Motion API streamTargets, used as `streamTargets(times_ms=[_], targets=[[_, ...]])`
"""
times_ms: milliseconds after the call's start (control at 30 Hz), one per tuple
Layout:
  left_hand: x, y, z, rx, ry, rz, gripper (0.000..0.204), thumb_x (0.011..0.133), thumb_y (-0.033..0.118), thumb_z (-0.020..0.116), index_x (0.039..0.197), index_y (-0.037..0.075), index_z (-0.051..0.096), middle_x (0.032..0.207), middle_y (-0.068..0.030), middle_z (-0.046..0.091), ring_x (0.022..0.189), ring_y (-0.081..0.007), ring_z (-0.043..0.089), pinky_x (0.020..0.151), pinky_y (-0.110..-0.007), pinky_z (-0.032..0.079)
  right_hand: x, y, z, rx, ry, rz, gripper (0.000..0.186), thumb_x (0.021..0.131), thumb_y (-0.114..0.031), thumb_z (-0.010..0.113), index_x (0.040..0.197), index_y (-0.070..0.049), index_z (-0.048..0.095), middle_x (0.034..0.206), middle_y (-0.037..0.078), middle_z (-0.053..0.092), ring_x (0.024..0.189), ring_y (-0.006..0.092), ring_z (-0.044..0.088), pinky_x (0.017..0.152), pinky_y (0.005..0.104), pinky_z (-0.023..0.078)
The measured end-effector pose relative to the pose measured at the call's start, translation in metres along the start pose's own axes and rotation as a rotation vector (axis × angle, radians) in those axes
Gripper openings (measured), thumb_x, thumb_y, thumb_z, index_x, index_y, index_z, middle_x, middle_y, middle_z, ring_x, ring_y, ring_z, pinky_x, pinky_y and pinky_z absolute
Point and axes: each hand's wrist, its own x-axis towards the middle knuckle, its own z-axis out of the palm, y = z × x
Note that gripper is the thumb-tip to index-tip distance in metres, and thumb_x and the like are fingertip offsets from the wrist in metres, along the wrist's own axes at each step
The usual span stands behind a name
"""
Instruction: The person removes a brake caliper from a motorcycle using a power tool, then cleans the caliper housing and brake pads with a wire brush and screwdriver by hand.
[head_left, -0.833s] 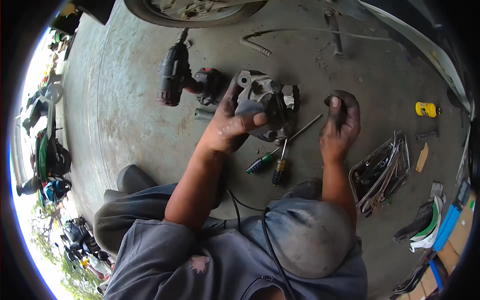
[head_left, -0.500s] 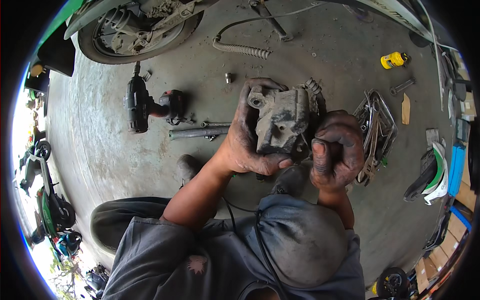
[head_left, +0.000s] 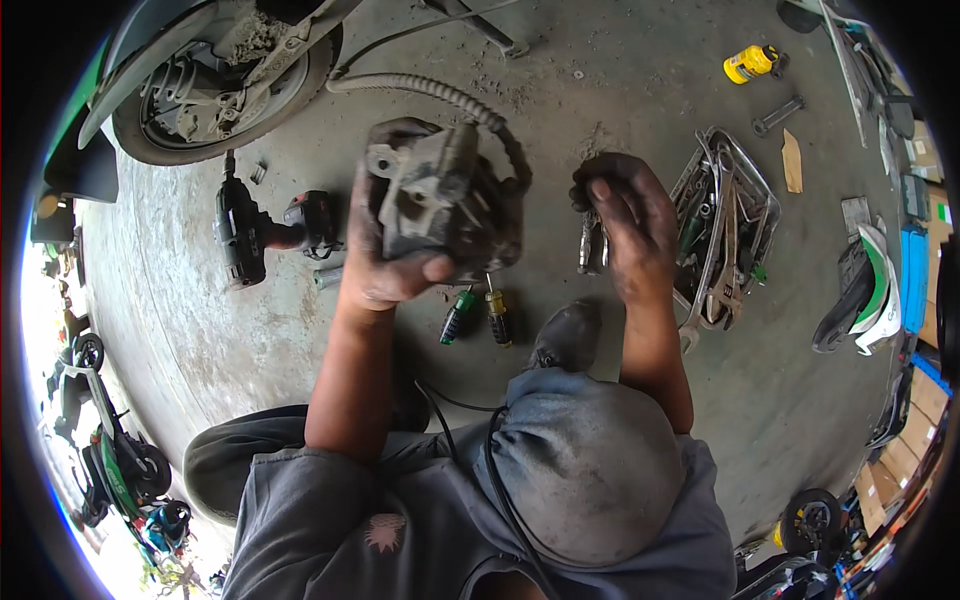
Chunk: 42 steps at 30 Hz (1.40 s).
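My left hand (head_left: 372, 240) grips a boxy, dirt-caked metal housing (head_left: 425, 195) from its left side, thumb across the near edge. The housing is held up off the floor and has a bolt eye at its upper left corner. A ribbed hose (head_left: 430, 92) arcs over it and bends down along its right side; whether the two are joined I cannot tell. Apart from it, to the right, my right hand (head_left: 635, 215) is closed, its fingertips pinched around a small dark thing (head_left: 580, 195) too unclear to name. Below the housing lie a green screwdriver (head_left: 457, 318) and a yellow-and-black screwdriver (head_left: 498, 318).
A cordless impact wrench (head_left: 240, 230) lies at left, below a motorcycle wheel (head_left: 225, 95). To the right sits a metal tray (head_left: 770, 205) heaped with wrenches. Beyond it are a yellow bottle (head_left: 750, 64), a long bolt (head_left: 778, 116) and a cardboard scrap (head_left: 792, 162).
The housing has moved left and tilted in my left hand. My right hand has drawn away from it, upward. The ribbed hose now reaches to the housing, and the view has shifted.
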Motion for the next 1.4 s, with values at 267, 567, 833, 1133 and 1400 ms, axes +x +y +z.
streamTargets(times_ms=[267,567,833,1133,1400], targets=[[0.001,0.017,-0.061,-0.109,0.116,0.06,0.086,0.063,0.024,0.075,0.134,-0.005,0.035,0.121,-0.0149,0.052,0.11,-0.0263,0.054,0.096,-0.036,0.044,0.068,0.132,-0.053,-0.494,0.131,0.327,0.01,0.083,-0.004,0.06,0.092,-0.002,0.063,0.069,0.002,0.059,0.04,0.0075,0.045,0.037,0.0252,0.034],[-0.006,0.001,-0.053,-0.039,0.265,-0.012,0.084,0.062,0.017,0.073,0.133,-0.004,0.034,0.113,-0.0147,0.054,0.099,-0.0243,0.056,0.087,-0.035,0.047,0.108,0.215,-0.027,-1.305,-0.211,-0.253,0.03,0.083,-0.022,0.064,0.104,-0.001,0.064,0.106,0.017,0.063,0.108,0.033,0.055,0.092,0.0399,0.045],[0.002,-0.014,-0.051,-0.175,0.193,-0.083,0.083,0.063,0.011,0.073,0.135,0.002,0.033,0.117,-0.013,0.054,0.104,-0.0253,0.056,0.092,-0.037,0.045,0.134,0.218,-0.03,-1.448,-0.391,-0.266,0.01,0.081,-0.01,0.058,0.085,-0.002,0.062,0.094,0.017,0.062,0.091,0.035,0.06,0.077,0.0427,0.052],[0.001,-0.018,-0.04,-0.28,0.177,-0.16,0.091,0.052,0.036,0.075,0.129,0.0,0.042,0.121,-0.0177,0.052,0.11,-0.0315,0.055,0.1,-0.045,0.042,0.124,0.196,-0.031,-1.182,-0.126,-0.245,0.012,0.084,-0.011,0.06,0.089,0.0,0.059,0.087,0.017,0.06,0.079,0.0335,0.059,0.069,0.0406,0.048],[-0.009,-0.019,-0.035,-0.253,0.115,-0.195,0.101,0.058,0.03,0.077,0.141,0.003,0.025,0.125,-0.0142,0.051,0.114,-0.0265,0.052,0.101,-0.038,0.039,0.044,0.015,0.056,-0.346,-0.36,-0.455,0.016,0.086,-0.016,0.064,0.094,-0.003,0.059,0.089,0.006,0.059,0.079,0.0222,0.057,0.073,0.0301,0.047]])
